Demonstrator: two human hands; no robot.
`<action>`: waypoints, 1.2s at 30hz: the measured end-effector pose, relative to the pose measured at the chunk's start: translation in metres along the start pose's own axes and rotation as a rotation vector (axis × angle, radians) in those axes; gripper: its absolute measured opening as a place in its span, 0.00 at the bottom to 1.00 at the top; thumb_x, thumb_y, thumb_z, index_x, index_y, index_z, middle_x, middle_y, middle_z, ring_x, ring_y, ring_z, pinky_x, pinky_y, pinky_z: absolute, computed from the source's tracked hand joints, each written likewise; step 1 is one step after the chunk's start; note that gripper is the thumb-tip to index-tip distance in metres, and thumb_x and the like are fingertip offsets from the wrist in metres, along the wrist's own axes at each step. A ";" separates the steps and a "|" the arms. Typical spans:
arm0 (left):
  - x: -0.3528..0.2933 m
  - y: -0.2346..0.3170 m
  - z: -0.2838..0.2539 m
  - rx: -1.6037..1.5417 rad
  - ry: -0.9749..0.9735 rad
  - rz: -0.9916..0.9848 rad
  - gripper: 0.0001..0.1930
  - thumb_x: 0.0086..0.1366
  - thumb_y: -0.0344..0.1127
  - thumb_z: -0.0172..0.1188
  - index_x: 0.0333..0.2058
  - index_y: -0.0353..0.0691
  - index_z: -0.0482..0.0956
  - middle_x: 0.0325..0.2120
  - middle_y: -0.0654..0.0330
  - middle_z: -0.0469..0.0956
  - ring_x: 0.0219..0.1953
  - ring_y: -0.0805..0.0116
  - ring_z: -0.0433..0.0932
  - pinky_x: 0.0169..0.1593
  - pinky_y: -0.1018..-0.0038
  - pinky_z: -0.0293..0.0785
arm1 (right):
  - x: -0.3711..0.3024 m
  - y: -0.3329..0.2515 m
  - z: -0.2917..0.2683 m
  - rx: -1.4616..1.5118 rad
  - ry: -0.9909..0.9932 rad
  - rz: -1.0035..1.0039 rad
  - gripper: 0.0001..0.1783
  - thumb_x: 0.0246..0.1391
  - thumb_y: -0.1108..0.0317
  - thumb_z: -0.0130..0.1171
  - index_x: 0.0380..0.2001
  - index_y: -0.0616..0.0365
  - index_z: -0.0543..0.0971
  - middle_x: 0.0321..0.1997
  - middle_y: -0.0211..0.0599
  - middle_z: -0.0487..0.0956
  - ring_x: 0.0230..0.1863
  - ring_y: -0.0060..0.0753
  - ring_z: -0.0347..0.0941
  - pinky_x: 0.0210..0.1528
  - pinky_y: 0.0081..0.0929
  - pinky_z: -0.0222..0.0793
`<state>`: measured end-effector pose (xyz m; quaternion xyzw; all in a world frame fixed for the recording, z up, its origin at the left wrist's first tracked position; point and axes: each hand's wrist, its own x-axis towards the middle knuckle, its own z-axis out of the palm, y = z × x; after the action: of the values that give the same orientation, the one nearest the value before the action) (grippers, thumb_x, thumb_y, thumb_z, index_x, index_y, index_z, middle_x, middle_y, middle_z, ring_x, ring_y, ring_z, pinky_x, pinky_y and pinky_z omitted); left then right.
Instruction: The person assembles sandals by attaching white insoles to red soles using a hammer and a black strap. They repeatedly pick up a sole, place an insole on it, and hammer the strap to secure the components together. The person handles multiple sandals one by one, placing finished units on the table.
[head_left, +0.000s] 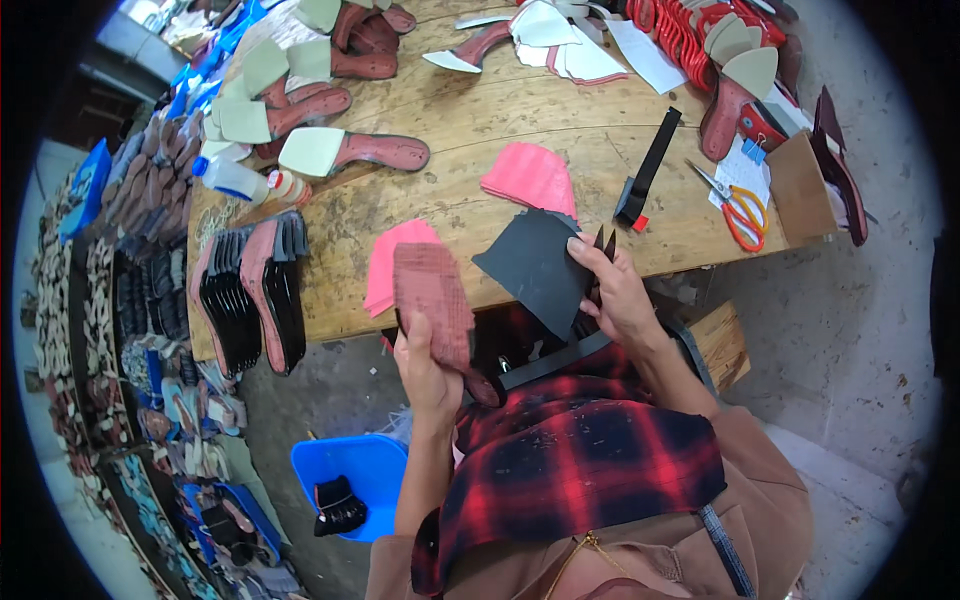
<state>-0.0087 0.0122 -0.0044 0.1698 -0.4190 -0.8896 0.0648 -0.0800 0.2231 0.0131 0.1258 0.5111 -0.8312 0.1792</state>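
My left hand (428,372) is closed around a reddish-brown insole (430,285), held upright at the table's front edge, its lower end hanging over my lap. In my right hand (625,295) a black flexible sheet (528,262) is pinched under the thumb. A dark pointed tool (607,240), seen only in part, sticks up between the same fingers; I cannot make out its kind. Behind the insole lies a pink piece (385,268), partly covered. A stack of pink pieces (530,172) lies beyond the black sheet.
Orange-handled scissors (742,215) and a black strip (655,160) lie to the right. Black-edged insoles (272,290) hang over the left front edge of the wooden table (450,110). Bottles (235,180) stand behind them. A blue bin (350,455) is on the floor.
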 end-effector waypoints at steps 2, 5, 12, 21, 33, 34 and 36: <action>-0.005 0.006 0.008 0.117 -0.099 -0.035 0.21 0.64 0.37 0.62 0.51 0.29 0.73 0.44 0.56 0.79 0.41 0.69 0.79 0.47 0.70 0.77 | 0.005 -0.008 -0.003 -0.020 -0.080 0.031 0.10 0.62 0.58 0.55 0.36 0.52 0.75 0.26 0.19 0.73 0.18 0.08 0.62 0.11 0.13 0.52; -0.011 0.014 0.031 0.485 -0.266 -0.287 0.17 0.60 0.35 0.64 0.43 0.28 0.77 0.38 0.56 0.81 0.36 0.70 0.80 0.42 0.73 0.77 | 0.008 -0.014 -0.007 0.008 -0.298 0.183 0.10 0.62 0.57 0.55 0.33 0.51 0.75 0.25 0.19 0.72 0.17 0.09 0.61 0.11 0.13 0.52; 0.000 0.008 0.036 0.307 -0.256 -0.411 0.14 0.61 0.31 0.62 0.43 0.27 0.78 0.38 0.56 0.81 0.35 0.71 0.80 0.41 0.73 0.77 | 0.010 -0.021 -0.006 -0.051 -0.307 0.252 0.12 0.63 0.57 0.52 0.31 0.52 0.73 0.22 0.20 0.71 0.13 0.11 0.61 0.10 0.14 0.54; 0.005 0.003 0.034 0.366 -0.219 -0.373 0.16 0.61 0.30 0.62 0.45 0.26 0.77 0.39 0.55 0.80 0.37 0.71 0.79 0.43 0.72 0.77 | 0.010 -0.015 -0.006 -0.015 -0.293 0.214 0.11 0.63 0.59 0.52 0.34 0.55 0.73 0.24 0.22 0.71 0.13 0.12 0.63 0.10 0.14 0.57; 0.009 -0.047 0.010 0.764 -0.262 0.040 0.29 0.53 0.36 0.69 0.52 0.31 0.71 0.42 0.53 0.79 0.44 0.62 0.78 0.49 0.68 0.73 | 0.015 0.015 -0.028 -0.243 -0.151 -0.005 0.15 0.66 0.57 0.51 0.28 0.53 0.73 0.21 0.17 0.68 0.20 0.09 0.62 0.18 0.15 0.58; 0.003 -0.051 0.001 0.931 -0.312 0.123 0.30 0.51 0.37 0.71 0.50 0.31 0.71 0.40 0.52 0.79 0.42 0.60 0.78 0.48 0.67 0.73 | 0.017 0.016 -0.036 -0.170 -0.149 -0.046 0.14 0.65 0.55 0.52 0.33 0.54 0.75 0.22 0.20 0.69 0.16 0.11 0.62 0.14 0.13 0.57; -0.010 -0.056 -0.022 1.283 -0.367 0.292 0.31 0.47 0.40 0.74 0.48 0.33 0.72 0.36 0.51 0.78 0.39 0.55 0.78 0.45 0.65 0.74 | 0.016 0.004 -0.046 -0.267 -0.053 -0.014 0.17 0.66 0.53 0.50 0.38 0.56 0.76 0.24 0.23 0.72 0.16 0.13 0.63 0.15 0.13 0.58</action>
<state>0.0105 0.0342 -0.0577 -0.0374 -0.8861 -0.4619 -0.0013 -0.0914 0.2600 -0.0173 0.0751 0.6133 -0.7599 0.2020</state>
